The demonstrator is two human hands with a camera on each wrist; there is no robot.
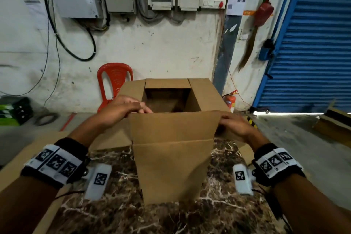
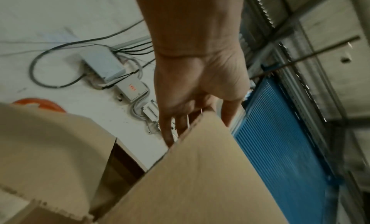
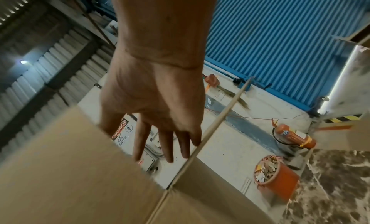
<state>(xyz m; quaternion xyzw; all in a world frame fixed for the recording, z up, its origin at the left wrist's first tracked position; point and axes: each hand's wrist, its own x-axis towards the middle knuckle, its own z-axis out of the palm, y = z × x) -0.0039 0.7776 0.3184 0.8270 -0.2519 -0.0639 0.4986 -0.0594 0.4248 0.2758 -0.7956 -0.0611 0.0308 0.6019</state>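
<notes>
**Both hands on the near flap of an open box**

The box stands upright about the middle of the desk. Its mouth is open, and I can see nothing inside from here. The far flap and the two side flaps lean outward. The near flap stands up between the person and the opening, and that is the one being worked.

The left hand pinches the flap's top left corner, with the fingers hooked over the edge on one face and the thumb on the other. The right hand sits at the top right corner with its fingers straight and relaxed, lying by the edge rather than clamping it. Its thumb slips behind the cardboard, so I can't tell how firmly it bears.

Taking both corners at once looks sensible, since it should let the flap hinge along its crease without twisting. I'd guess the flap is about to be folded, though I can't say whether inward or outward. The box rests squarely on the desk, so neither hand needs to steady its body.
</notes>
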